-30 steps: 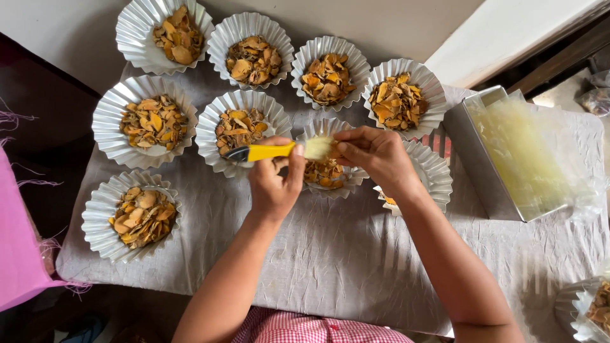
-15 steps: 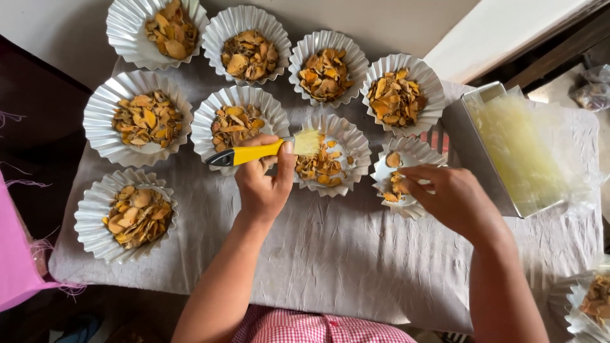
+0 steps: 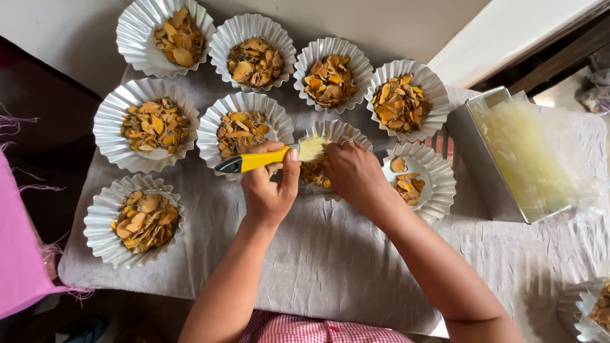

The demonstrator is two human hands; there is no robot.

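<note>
My left hand (image 3: 269, 188) grips a yellow-handled brush (image 3: 257, 160), held level with its pale bristles (image 3: 311, 148) over a fluted foil cup (image 3: 334, 131) of orange-brown dried slices. My right hand (image 3: 352, 173) lies on that same cup, fingers down in the slices and just under the bristles; what the fingers pinch is hidden. To the right stands a foil cup (image 3: 438, 184) with only a few slices (image 3: 405, 180).
Several other filled foil cups (image 3: 154, 124) stand in rows on the grey cloth (image 3: 330, 254). A metal tray (image 3: 473, 155) with a pale yellow block under clear wrap sits at the right. Pink fabric (image 3: 19, 248) hangs at the left edge. Another cup (image 3: 588, 311) is at bottom right.
My right hand went from the brush bristles out to the sparsely filled cup on the right, then came back onto the middle cup. The brush stayed almost still in my left hand.
</note>
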